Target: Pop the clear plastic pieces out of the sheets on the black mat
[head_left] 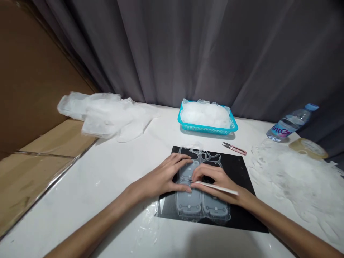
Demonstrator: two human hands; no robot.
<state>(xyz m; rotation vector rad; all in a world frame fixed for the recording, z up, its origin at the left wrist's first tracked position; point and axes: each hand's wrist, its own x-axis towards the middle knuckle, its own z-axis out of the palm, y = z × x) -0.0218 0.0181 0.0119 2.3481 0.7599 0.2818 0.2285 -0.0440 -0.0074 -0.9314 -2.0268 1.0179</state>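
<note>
On a black mat (242,204) lies a translucent plastic sheet (189,204) with several rounded rectangular panels and curly strips at its far end. My left hand (174,170) rests on the sheet's left side, fingers apart and thumb stretched towards the middle. Pinched in my right hand (215,177) is a slim white tool (215,187) with a dark pointed tip. Its tip meets the sheet between the upper and lower panels, close to my left thumb. My right hand hides part of the right panels.
Behind the mat is a turquoise basket (206,129) of white fluffy material, with pink-handled thread snips (235,147) before it. Thin white sheets (113,116) lie left, another translucent white pile (301,179) right. A water bottle (290,123) and tape roll (309,148) stand beyond; cardboard (48,154) borders the left.
</note>
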